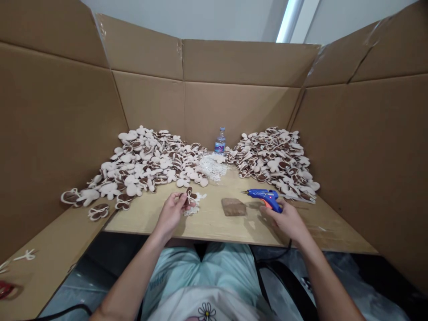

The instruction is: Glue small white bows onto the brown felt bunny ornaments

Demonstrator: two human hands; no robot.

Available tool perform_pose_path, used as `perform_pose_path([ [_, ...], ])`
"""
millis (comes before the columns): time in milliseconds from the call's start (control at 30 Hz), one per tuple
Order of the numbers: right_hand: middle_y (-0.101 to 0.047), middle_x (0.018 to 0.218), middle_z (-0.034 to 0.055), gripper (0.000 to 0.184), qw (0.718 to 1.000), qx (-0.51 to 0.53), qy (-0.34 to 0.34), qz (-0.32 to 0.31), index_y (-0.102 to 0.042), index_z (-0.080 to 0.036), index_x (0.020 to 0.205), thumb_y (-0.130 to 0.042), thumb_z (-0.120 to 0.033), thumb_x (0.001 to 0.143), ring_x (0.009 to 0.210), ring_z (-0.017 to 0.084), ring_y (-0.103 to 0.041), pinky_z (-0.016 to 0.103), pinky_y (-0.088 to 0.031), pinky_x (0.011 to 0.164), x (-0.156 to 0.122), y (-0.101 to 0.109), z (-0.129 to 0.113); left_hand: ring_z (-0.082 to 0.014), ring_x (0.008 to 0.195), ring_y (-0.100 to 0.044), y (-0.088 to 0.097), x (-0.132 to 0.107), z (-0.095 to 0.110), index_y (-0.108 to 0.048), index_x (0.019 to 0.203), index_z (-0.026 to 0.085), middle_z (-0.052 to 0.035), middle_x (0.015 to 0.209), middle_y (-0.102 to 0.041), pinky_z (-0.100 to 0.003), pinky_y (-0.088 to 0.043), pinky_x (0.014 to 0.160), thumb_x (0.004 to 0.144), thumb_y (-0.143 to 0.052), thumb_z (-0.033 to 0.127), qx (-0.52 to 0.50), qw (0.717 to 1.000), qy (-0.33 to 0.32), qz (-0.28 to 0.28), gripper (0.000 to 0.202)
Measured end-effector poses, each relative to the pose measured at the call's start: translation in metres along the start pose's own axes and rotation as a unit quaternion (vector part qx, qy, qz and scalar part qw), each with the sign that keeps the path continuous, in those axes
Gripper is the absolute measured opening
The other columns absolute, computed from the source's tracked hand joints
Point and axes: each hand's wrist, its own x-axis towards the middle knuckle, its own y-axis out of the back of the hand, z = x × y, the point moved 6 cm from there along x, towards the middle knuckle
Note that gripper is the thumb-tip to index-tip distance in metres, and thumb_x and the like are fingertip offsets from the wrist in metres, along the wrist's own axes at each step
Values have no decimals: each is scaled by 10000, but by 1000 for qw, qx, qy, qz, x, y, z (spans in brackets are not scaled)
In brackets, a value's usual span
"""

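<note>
Between the fingers of my left hand (173,208) is a small brown felt piece (190,196) with a white bow on it. My right hand (282,215) is wrapped round the handle of a blue glue gun (264,194), its nozzle pointing left above the table. A flat brown block (233,207) lies on the table between my two hands. Under and beside the felt piece are some small white pieces (192,211), too fine to make out.
Heaps of white and brown felt pieces stand at the left (147,156) and right (272,158). Between them are a pile of small white pieces (214,167) and a water bottle (220,141). Cardboard walls (240,107) enclose the table (207,225). A dark cord (284,252) hangs below its front edge.
</note>
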Motion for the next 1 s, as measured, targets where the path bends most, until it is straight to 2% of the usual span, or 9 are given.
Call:
perform_pose_path([
  [133, -478, 434, -67, 310, 1000, -15, 24, 4, -579, -164, 805, -638, -430, 658, 406, 119, -427, 237, -315, 420, 0, -1, 1, -175, 775, -653, -5, -5, 9, -659, 778, 160, -23, 771, -692, -252, -497, 709, 635, -792, 417, 23, 999, -13, -23, 323],
  [300, -513, 474, -40, 408, 998, -45, 32, 22, -584, -151, 894, -612, -502, 687, 432, 142, -450, 248, -328, 439, 0, -1, 3, -159, 661, -660, -12, -15, 11, -609, 797, 179, -1, 734, -683, -277, -534, 654, 625, -806, 403, -2, 999, 13, -35, 345],
  [433, -491, 509, -22, 430, 990, -84, 84, 74, -628, -142, 844, -578, -547, 707, 469, 135, -412, 248, -312, 460, -8, 3, -13, -159, 719, -681, -18, -23, 12, -541, 740, 185, 13, 752, -675, -313, -581, 728, 601, -843, 335, -67, 997, 14, -40, 365],
  [533, -493, 538, -14, 424, 986, -82, 109, 93, -648, -140, 805, -570, -547, 717, 491, 124, -384, 236, -313, 464, -20, 0, -28, -166, 759, -687, -21, -28, 14, -578, 734, 182, 7, 764, -683, -327, -591, 766, 639, -826, 320, -69, 997, -3, -46, 299],
  [700, -621, 658, 21, 395, 989, -44, 139, 34, -675, -136, 868, -609, -509, 756, 548, 137, -464, 222, -381, 502, -44, -17, -47, -218, 831, -704, -27, -36, 19, -721, 819, 171, -45, 830, -735, -339, -601, 758, 691, -787, 310, -31, 998, -27, -57, 200],
  [833, -693, 783, 41, 395, 989, -18, 148, -9, -686, -150, 995, -617, -481, 791, 609, 157, -544, 223, -436, 559, -57, -28, -51, -231, 805, -717, -31, -43, 27, -757, 830, 171, -65, 857, -761, -350, -608, 744, 704, -772, 307, 11, 997, -47, -56, 187],
  [1000, -673, 715, 16, 385, 987, -16, 157, -12, -687, -157, 1026, -616, -467, 809, 549, 141, -510, 217, -417, 528, -62, -36, -52, -223, 783, -722, -34, -47, 29, -767, 821, 184, -54, 849, -766, -348, -613, 746, 720, -754, 286, 26, 996, -57, -63, 144],
])
